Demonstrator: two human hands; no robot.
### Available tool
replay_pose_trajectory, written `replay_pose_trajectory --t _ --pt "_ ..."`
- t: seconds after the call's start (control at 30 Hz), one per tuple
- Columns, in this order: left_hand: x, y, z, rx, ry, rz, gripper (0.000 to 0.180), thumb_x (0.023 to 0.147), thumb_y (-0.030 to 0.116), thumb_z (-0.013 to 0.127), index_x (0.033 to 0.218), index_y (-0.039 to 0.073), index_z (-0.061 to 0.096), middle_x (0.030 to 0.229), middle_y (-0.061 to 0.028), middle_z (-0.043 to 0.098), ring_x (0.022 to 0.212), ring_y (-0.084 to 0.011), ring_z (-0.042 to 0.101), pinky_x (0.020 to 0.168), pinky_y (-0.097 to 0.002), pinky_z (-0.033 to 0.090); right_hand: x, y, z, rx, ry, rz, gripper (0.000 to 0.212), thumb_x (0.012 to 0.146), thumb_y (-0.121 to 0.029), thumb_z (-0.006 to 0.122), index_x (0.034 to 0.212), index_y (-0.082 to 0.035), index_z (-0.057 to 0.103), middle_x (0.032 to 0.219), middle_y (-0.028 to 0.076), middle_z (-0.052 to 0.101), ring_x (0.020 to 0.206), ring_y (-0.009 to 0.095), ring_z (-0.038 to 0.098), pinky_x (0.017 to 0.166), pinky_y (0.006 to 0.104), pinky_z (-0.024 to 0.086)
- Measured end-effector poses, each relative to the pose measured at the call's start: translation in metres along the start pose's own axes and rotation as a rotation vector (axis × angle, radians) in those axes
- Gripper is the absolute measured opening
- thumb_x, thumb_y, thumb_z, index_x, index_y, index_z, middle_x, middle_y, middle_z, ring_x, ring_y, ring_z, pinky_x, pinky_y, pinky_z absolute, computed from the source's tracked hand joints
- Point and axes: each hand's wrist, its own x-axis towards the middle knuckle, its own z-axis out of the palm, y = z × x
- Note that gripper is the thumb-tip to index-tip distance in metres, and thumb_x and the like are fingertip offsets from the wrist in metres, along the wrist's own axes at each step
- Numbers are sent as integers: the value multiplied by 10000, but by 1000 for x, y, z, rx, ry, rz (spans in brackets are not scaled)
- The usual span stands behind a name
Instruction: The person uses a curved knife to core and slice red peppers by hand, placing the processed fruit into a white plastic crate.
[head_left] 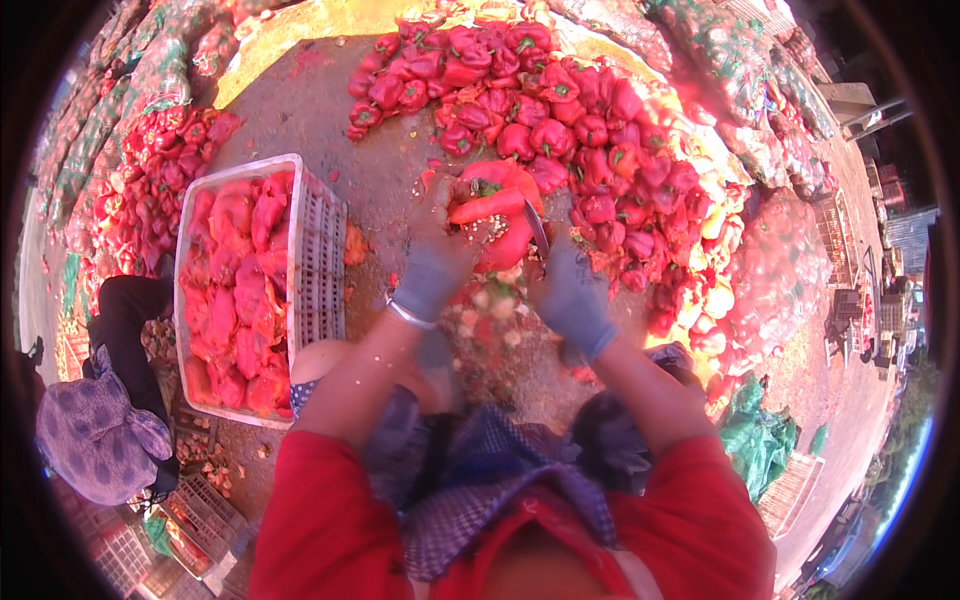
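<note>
The gloved left hand (438,258) grips a cut-open red bell pepper (500,207), seeds showing. The gloved right hand (571,290) is wrapped around a knife (537,228), its blade by the pepper. The pepper is between both hands, near a big pepper pile (592,132).

Hands (437,268) curled, near together; forearms (362,372) converging forward.

cut-open red pepper (512,246) is gripped by gloved left hand (437,265) | knife (538,230) is held in gloved right hand (570,292), blade at pepper's right edge | loose peppers (545,110) are heaped ahead | white crate (322,260) at left is filled with red peppers (235,285)
</note>
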Motion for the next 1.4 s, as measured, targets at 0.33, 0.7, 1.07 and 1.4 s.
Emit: replay_pose_trajectory --t 0.33,0.7,1.07,1.4 --pt "8 -1 -16 93 125 55 351 729 -19 714 1029 -2 535 934 -131 577 885 -272 587 773 -363 497 -10 8 -2 118 -216 12 325 862 -76 578 1150 22 464 934 276 626 866 450 635 709 503 494" --pt "-2 -13 -18 91 -262 33 415 758 -65 703 1139 -3 550 1035 -65 561 994 -164 570 881 -299 484 20 29 -24 275 -12 -304 683 772 -97 703 1416 -86 477 1091 122 670 951 161 628 862 340 491" --pt "-8 -26 -20 -271 -419 -129 317 749 41 781 988 22 573 1118 -74 551 1182 -203 522 984 -329 418 13 12 -47 551 -176 -172 627 716 -87 637 1333 -44 534 914 91 659 825 167 612 797 331 497" --pt "-9 -16 -5 -380 -399 -257 450 855 61 712 1257 5 517 1229 -80 566 1110 -152 559 961 -307 467 11 19 -22 421 33 -135 458 741 -147 709 1160 -4 592 978 205 682 946 325 672 822 401 519"
